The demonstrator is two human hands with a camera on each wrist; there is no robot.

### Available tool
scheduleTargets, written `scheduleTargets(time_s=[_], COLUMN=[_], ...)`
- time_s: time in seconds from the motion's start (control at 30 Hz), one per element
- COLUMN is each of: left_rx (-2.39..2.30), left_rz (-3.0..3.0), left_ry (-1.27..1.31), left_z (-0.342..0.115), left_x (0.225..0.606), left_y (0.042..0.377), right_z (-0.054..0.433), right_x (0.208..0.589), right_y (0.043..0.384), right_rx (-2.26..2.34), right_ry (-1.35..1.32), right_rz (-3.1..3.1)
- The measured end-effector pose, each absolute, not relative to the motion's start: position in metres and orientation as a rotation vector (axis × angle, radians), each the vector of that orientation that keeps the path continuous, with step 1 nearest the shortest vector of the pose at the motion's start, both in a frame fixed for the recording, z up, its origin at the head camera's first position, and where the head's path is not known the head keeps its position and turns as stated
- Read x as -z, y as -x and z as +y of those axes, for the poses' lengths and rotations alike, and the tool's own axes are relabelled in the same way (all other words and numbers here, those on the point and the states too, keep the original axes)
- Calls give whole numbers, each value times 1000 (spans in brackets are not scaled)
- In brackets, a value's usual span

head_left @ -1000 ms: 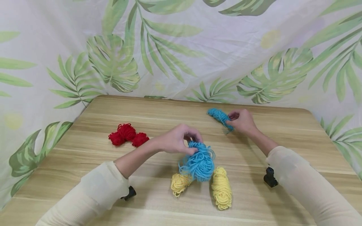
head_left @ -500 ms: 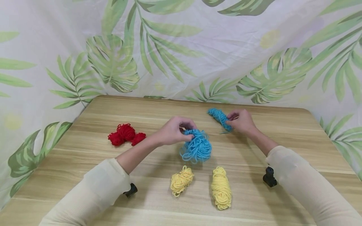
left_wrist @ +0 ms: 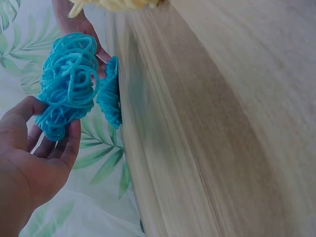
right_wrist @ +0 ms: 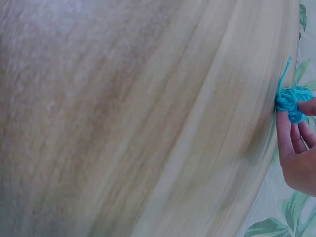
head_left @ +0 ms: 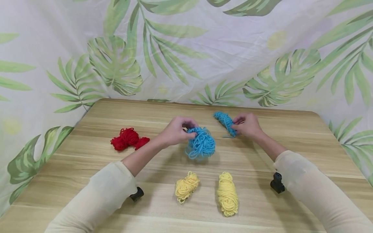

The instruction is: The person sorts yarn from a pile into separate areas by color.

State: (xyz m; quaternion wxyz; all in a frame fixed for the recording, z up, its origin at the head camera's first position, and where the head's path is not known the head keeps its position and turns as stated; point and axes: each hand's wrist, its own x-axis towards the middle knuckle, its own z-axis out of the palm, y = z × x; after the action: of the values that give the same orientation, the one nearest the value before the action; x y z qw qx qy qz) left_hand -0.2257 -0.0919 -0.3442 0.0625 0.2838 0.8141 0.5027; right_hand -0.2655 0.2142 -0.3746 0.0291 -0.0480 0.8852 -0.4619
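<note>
My left hand (head_left: 178, 131) pinches one end of a loose light-blue yarn bundle (head_left: 201, 144) above the middle of the table. In the left wrist view the thumb and fingers hold the bundle (left_wrist: 69, 81) by its lower end, its strands looping outward. Toward the back right, my right hand (head_left: 247, 125) grips the near end of a darker blue yarn skein (head_left: 224, 121), long and slim, lying on the tabletop. The right wrist view shows thumb and fingers around that skein (right_wrist: 291, 103), with a loose yarn tail sticking up.
Red yarn bundles (head_left: 128, 137) lie at the left, partly behind the left forearm. In front are a short yellow yarn bundle (head_left: 187, 187) and a longer yellow skein (head_left: 228, 194). Black devices (head_left: 277, 183) show beside both sleeves. A leaf-print cloth (head_left: 175, 48) hangs behind the wooden table (head_left: 163, 113).
My left hand has carried the light-blue bundle away from the yellow yarn, toward the back of the table. The right hand has stayed at the darker blue skein, nearly still.
</note>
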Motion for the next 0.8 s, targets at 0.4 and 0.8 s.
scheduleTargets(time_s=[0.4,0.8], left_rx=[-1566,-1604], left_rz=[2498,2536], left_ry=[-723,-642], left_z=[-90,-85], left_x=[349,358], left_y=[235,249], right_z=[212,212], right_x=[377,380], right_y=[265,265], right_rx=[1454,1458], right_ry=[153,154], right_rz=[2711,2720])
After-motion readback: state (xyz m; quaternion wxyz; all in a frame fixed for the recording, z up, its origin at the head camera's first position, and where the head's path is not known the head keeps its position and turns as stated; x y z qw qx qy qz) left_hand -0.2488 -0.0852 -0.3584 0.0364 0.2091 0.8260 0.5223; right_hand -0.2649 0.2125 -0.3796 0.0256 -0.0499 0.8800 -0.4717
